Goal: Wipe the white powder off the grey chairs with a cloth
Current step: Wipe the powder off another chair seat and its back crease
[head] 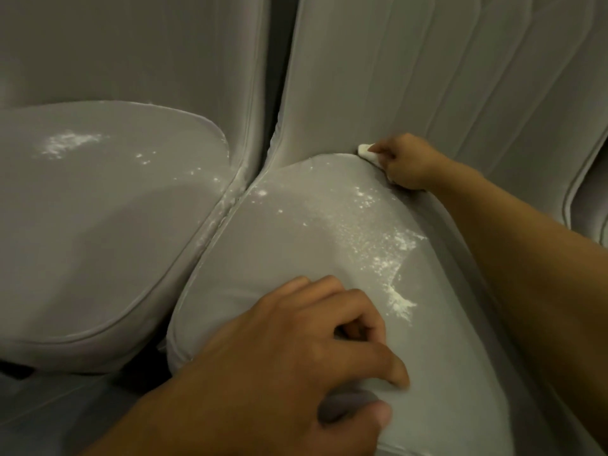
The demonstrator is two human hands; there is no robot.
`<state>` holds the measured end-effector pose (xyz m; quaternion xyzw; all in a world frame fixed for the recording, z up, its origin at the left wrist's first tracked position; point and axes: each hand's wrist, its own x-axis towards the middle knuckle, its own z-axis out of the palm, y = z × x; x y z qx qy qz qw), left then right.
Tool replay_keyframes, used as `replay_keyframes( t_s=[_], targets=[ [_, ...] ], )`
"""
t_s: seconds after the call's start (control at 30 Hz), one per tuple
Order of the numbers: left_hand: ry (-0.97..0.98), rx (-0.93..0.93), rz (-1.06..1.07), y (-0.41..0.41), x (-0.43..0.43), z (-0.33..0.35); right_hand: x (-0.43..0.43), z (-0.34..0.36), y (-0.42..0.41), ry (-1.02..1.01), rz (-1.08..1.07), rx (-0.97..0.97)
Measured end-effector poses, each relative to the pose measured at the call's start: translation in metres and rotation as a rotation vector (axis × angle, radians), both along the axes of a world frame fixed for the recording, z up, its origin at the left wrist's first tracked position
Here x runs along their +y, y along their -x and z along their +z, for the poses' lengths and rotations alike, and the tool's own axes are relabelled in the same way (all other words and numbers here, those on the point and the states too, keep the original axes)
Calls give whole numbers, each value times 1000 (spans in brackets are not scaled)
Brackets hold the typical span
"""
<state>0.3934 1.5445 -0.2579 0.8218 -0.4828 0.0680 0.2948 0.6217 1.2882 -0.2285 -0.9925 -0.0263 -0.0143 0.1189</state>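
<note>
Grainy white powder (388, 245) flecks the smooth, piped seat cushions of the left chair (98, 225) and the right chair (296, 258). At the right chair's seat-back crease, the right hand (408, 162) pinches a small cloth (367, 149) in its fingers, which mostly hide it. The left hand (296, 350), fingers curled, clasps that seat's front edge.

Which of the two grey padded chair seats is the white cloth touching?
The right-hand grey seat: the right hand holds the small white cloth at its back edge, by the backrest. The left-hand seat carries only powder, no hand.
</note>
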Motion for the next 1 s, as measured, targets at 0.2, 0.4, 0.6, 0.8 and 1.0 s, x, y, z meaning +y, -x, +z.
replay_keyframes(
  t_s=[0.2,0.4,0.6,0.8,1.0],
  targets=[
    [5,25,-17,0,3,1,18,21,54,-91,272,123],
    [6,36,-17,2,3,1,-17,26,82,-196,91,-20],
    [-19,39,-8,4,2,3,-24,-2,85,-32,-44,-38],
    [-26,29,8,5,2,4,-5,17,125,-157,257,124],
    [-27,28,-1,5,1,2,-24,-5,102,-119,-103,-147]
  ],
)
